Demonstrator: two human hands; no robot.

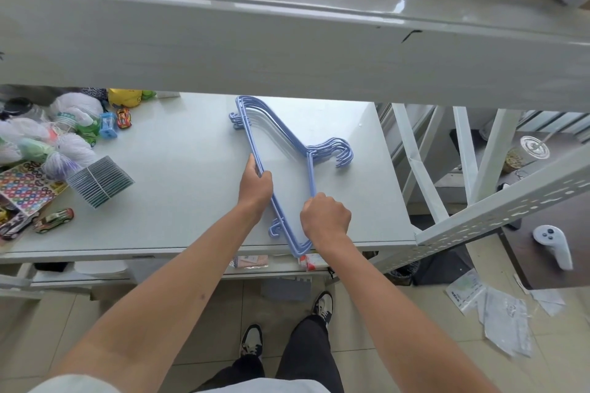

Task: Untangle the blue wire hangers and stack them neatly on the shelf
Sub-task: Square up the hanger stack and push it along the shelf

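Several blue wire hangers (277, 127) lie bunched in one aligned stack on the white shelf (178, 188), their hooks pointing right. My left hand (255, 186) grips the long straight bottom bars of the stack from the left. On the right, my right hand (324, 217) holds the near sloping arm, fingers curled round it. The stack's near corner sticks slightly over the shelf's front edge.
Toy cars (52, 219), sticker sheets (27, 183), bagged toys and a pack of dark cards (100, 180) crowd the shelf's left end. An upper shelf (287, 54) overhangs the far side. A white controller (554, 244) lies on a dark table at right. Papers litter the floor.
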